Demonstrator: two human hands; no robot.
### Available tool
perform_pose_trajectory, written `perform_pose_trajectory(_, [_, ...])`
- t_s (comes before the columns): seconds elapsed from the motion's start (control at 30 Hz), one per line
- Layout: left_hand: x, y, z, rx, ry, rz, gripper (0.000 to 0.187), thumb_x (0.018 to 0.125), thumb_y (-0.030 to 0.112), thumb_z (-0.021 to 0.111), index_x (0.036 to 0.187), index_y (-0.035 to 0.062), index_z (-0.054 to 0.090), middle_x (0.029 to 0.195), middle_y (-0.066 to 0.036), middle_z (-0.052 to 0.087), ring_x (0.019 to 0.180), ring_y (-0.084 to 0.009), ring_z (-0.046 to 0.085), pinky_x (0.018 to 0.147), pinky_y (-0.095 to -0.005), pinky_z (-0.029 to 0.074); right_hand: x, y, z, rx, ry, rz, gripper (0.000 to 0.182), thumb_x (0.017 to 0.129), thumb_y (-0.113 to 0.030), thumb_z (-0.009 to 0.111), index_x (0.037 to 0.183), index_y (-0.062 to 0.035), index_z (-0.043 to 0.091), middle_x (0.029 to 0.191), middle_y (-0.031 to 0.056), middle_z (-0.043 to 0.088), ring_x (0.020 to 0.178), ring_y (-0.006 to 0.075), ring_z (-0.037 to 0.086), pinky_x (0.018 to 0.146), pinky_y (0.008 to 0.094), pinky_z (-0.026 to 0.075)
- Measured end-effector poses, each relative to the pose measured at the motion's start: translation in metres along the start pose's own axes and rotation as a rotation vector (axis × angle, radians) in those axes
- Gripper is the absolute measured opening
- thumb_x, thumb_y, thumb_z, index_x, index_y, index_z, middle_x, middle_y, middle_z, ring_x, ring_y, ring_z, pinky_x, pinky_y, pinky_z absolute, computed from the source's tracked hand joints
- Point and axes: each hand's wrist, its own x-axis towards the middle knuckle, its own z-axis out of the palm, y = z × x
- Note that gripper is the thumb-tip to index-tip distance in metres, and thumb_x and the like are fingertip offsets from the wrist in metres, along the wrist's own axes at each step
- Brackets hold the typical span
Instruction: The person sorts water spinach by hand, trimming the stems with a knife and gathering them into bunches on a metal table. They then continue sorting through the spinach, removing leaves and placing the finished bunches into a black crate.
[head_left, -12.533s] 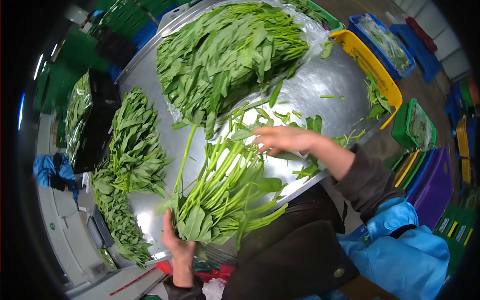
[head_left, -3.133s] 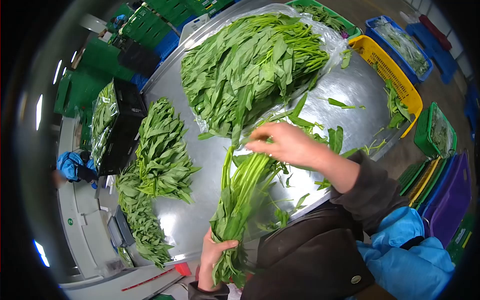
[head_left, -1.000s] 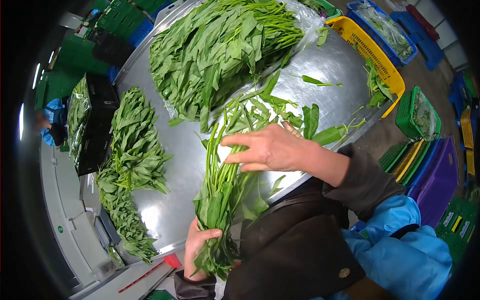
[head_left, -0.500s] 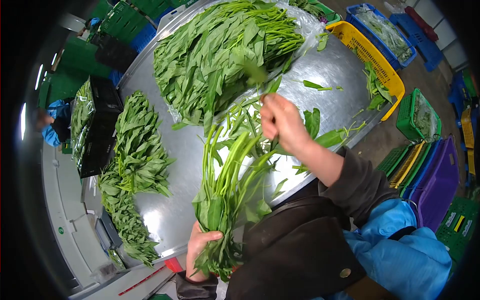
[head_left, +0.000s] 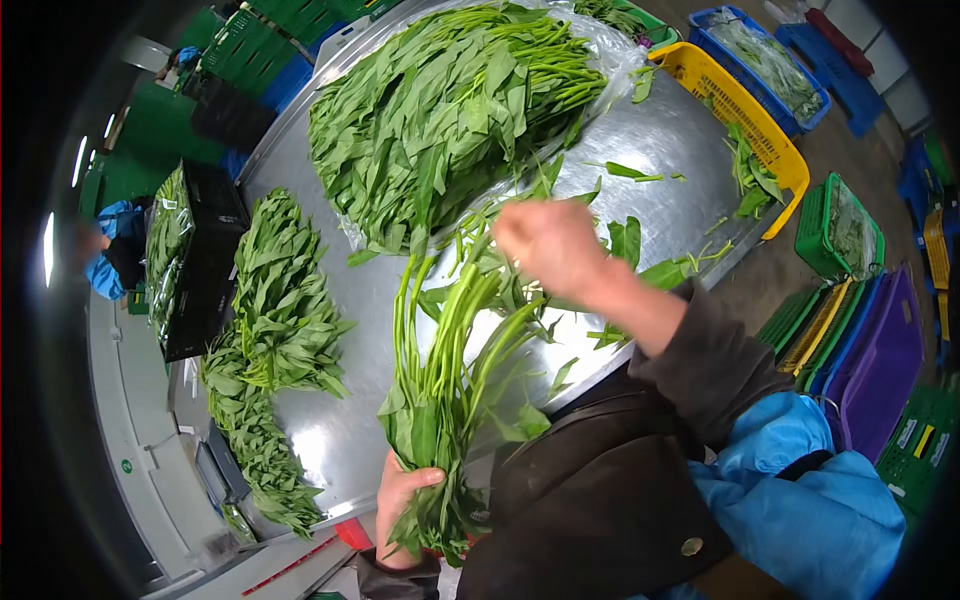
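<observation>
My left hand [head_left: 403, 490] is wrapped round a bunch of water spinach [head_left: 445, 350] at its leafy lower part, with the pale green stems pointing up and away from me. Past the stem ends, over the metal table [head_left: 330, 420], my right hand [head_left: 545, 245] is blurred, its fingers curled in. Whatever it may hold is hidden. Loose leaves and cut stem pieces [head_left: 480, 235] lie scattered beneath and around it. A big heap of water spinach [head_left: 420, 130] rests on clear plastic at the far side. To the left, a row of laid-out bunches [head_left: 285, 300] runs along the table edge.
A yellow crate [head_left: 735, 100] holding a few leaves stands at the table's right end. Beyond it are a blue crate [head_left: 765, 75], a green crate [head_left: 840, 230] and stacked crates with a purple one [head_left: 880, 360]. A black box of greens [head_left: 205, 260] and another person [head_left: 118, 250] are at left.
My right hand has moved slightly left and lower, towards the stem ends. The blurred green piece above it is gone from there. My left hand keeps its grip, the bunch shifting slightly.
</observation>
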Motion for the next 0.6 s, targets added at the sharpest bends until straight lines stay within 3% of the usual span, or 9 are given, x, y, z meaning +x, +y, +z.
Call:
perform_pose_trajectory(0.1, [-0.001,-0.005,-0.002,-0.014,-0.019,0.044,0.070,0.063,-0.001,0.066,0.129,-0.0044,0.043,0.107,-0.016,0.061,0.087,-0.0255,0.064,0.068,-0.0331,0.054,0.012,0.019,-0.023,-0.271,-0.181,0.147,0.029,0.089,-0.033,0.054,0.088,-0.0055,0.063,0.071,0.0173,0.062,0.066,0.0329,0.061,0.063,0.0456,0.048])
perform_pose_trajectory(0.17, [-0.003,-0.010,0.005,-0.062,0.035,0.079,0.068,0.065,0.002,0.066,0.128,-0.0048,0.043,0.104,-0.016,0.062,0.083,-0.0259,0.064,0.065,-0.0335,0.054,0.003,0.010,-0.017,-0.094,0.010,0.000,0.037,0.089,-0.035,0.056,0.107,-0.0026,0.060,0.086,0.0185,0.064,0.076,0.0316,0.063,0.070,0.0457,0.048])
perform_pose_trajectory(0.2, [-0.003,-0.012,0.007,-0.107,0.089,0.125,0.065,0.066,0.005,0.065,0.127,-0.0052,0.043,0.100,-0.017,0.062,0.078,-0.0264,0.064,0.062,-0.0340,0.055,0.004,0.004,-0.018,0.012,-0.100,0.027,0.045,0.089,-0.034,0.058,0.117,0.0006,0.056,0.099,0.0184,0.064,0.085,0.0317,0.063,0.076,0.0434,0.048])
perform_pose_trajectory(0.3, [-0.010,-0.017,-0.019,-0.294,0.031,0.088,0.064,0.066,0.002,0.065,0.126,-0.0061,0.045,0.107,-0.017,0.062,0.091,-0.0282,0.064,0.073,-0.0361,0.055,-0.006,0.024,0.015,0.148,-0.227,0.142,0.044,0.090,-0.035,0.057,0.116,0.0001,0.057,0.097,0.0188,0.065,0.086,0.0321,0.063,0.078,0.0405,0.049])
perform_pose_trajectory(0.33, [-0.009,-0.019,-0.034,-0.344,-0.118,0.122,0.063,0.068,0.005,0.063,0.127,-0.0060,0.043,0.105,-0.020,0.061,0.083,-0.0307,0.065,0.066,-0.0383,0.057,-0.013,0.025,0.016,0.255,-0.327,0.265,0.049,0.091,-0.040,0.054,0.118,0.0013,0.056,0.107,0.0195,0.064,0.096,0.0350,0.062,0.085,0.0430,0.047])
perform_pose_trajectory(0.43, [-0.025,-0.009,-0.027,-0.391,0.008,0.273,0.060,0.070,0.010,0.064,0.124,-0.0046,0.044,0.099,-0.019,0.061,0.073,-0.0292,0.064,0.059,-0.0374,0.056,-0.032,0.029,0.034,0.601,-0.355,0.485,0.043,0.092,-0.037,0.056,0.116,-0.0020,0.059,0.096,0.0103,0.067,0.076,0.0192,0.066,0.074,0.0318,0.049])
perform_pose_trajectory(0.47, [-0.031,-0.005,-0.017,-0.314,0.132,0.250,0.038,0.078,0.025,0.058,0.109,0.0032,0.053,0.079,-0.008,0.055,0.069,-0.0196,0.052,0.060,-0.0308,0.045,-0.032,0.021,0.031,0.559,-0.349,0.434,0.039,0.092,-0.034,0.056,0.116,-0.0027,0.059,0.089,0.0084,0.066,0.074,0.0148,0.064,0.070,0.0291,0.049])
perform_pose_trajectory(0.53, [-0.032,-0.006,-0.028,-0.344,0.157,0.293,0.036,0.079,0.026,0.058,0.107,0.0042,0.053,0.078,-0.007,0.053,0.070,-0.0191,0.050,0.060,-0.0303,0.044,-0.018,-0.002,0.025,0.530,-0.350,0.356,0.035,0.093,-0.031,0.056,0.115,-0.0033,0.060,0.082,0.0066,0.065,0.071,0.0105,0.062,0.065,0.0263,0.048])
perform_pose_trajectory(0.6, [-0.033,0.001,-0.023,-0.340,0.144,0.336,0.034,0.080,0.029,0.058,0.104,0.0059,0.054,0.076,-0.005,0.049,0.070,-0.0183,0.046,0.059,-0.0298,0.042,-0.004,-0.034,0.023,0.590,-0.179,-0.005,0.032,0.092,-0.030,0.058,0.109,-0.0035,0.064,0.084,0.0061,0.066,0.070,0.0099,0.063,0.064,0.0267,0.049])
